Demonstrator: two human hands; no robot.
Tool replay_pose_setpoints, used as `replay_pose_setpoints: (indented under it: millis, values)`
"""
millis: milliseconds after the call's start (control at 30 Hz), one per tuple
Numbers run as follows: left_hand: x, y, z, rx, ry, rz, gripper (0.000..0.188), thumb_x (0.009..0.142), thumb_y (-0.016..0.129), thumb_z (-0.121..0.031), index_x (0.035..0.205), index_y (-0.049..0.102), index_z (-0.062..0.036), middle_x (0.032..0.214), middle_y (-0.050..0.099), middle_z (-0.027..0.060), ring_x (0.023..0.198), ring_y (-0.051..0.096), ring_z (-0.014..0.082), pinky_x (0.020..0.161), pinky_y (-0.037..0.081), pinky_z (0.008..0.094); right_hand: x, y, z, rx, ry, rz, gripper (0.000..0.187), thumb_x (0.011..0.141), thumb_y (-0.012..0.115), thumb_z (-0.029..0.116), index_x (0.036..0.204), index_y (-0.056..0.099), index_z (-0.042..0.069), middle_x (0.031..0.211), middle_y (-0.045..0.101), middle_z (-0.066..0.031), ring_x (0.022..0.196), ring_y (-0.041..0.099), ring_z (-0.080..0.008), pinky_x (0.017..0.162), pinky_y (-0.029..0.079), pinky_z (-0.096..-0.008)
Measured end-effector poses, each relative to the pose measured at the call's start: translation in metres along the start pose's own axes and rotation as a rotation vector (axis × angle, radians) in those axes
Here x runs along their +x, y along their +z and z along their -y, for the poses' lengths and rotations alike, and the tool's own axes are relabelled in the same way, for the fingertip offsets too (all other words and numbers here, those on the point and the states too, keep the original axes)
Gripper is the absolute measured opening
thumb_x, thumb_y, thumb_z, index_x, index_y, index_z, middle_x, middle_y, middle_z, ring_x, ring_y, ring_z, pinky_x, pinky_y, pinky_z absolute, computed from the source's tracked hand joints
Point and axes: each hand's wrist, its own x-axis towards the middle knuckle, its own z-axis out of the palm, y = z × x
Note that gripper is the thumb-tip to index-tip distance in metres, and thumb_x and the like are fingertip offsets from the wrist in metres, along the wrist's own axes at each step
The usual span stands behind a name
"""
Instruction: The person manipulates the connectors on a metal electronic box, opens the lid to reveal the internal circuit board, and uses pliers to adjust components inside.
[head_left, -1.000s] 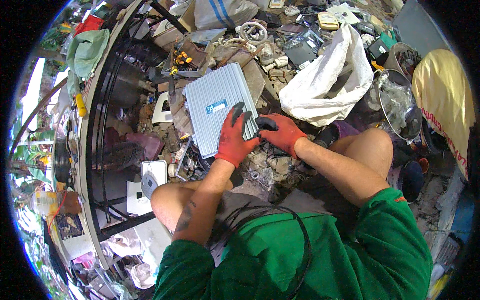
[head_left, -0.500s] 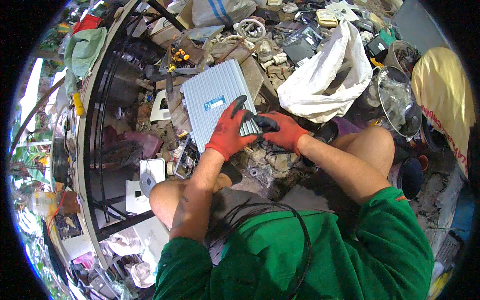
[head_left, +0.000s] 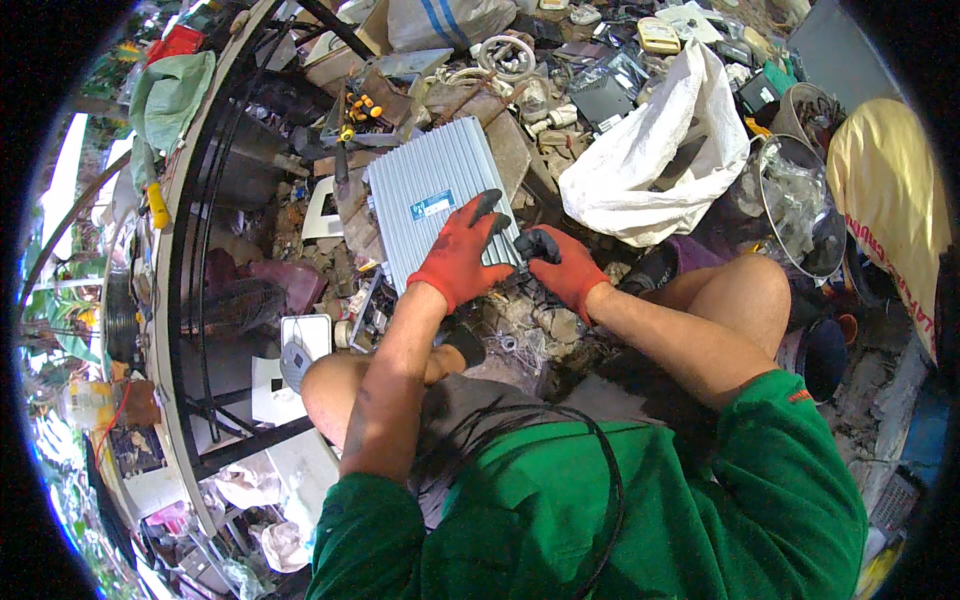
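A grey ribbed metal casing (head_left: 415, 170) with a blue and white label lies at an angle in front of me. My left hand (head_left: 458, 258), in a red glove with black fingertips, rests on its near right part, fingers stretched over the ribs and thumb out along the near edge. Gloved the same way, my right hand (head_left: 568, 272) is at the casing's right edge, its fingers curled in and closed. Whatever those fingers hold, if anything, is hidden by the glove.
A white woven sack (head_left: 650, 180) lies to the right, beside buckets of scrap (head_left: 800, 205). Yellow-and-black handled tools (head_left: 362, 108) sit beyond the casing. A metal frame (head_left: 190, 250) runs along the left. Electronic scrap (head_left: 600, 95) covers the far ground.
My right hand has drawn slightly apart from the left, its fingers curling in more. My left hand stays on the casing, which has shifted very slightly.
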Motion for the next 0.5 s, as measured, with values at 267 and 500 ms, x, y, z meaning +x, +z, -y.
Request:
replay_pose_setpoints:
  millis: [267, 500]
  values:
    - [-0.004, 0.007, -0.002, -0.082, 0.004, -0.113, 0.055, 0.068, 0.085, -0.022, 0.115, 0.062, -0.0044, 0.142, 0.048, 0.0174, 0.130, 0.047, 0.0399, 0.108, 0.042, 0.0442, -0.013, 0.003, -0.004, -0.107, -0.161, -0.001, 0.056, 0.077, 0.070, 0.010, 0.130, 0.053, 0.007, 0.125, 0.056, -0.0148, 0.117, 0.057, -0.0291, 0.101, 0.046, -0.0375]
    - [-0.034, 0.048, -0.001, 0.010, 0.024, -0.339, 0.050, 0.072, 0.083, -0.021, 0.113, 0.063, -0.0008, 0.136, 0.053, 0.0211, 0.127, 0.051, 0.0419, 0.104, 0.046, 0.0448, -0.001, -0.004, -0.001, -0.200, -0.203, 0.042, 0.055, 0.075, 0.070, 0.010, 0.128, 0.054, 0.006, 0.127, 0.055, -0.0180, 0.118, 0.056, -0.0380, 0.103, 0.046, -0.0404]
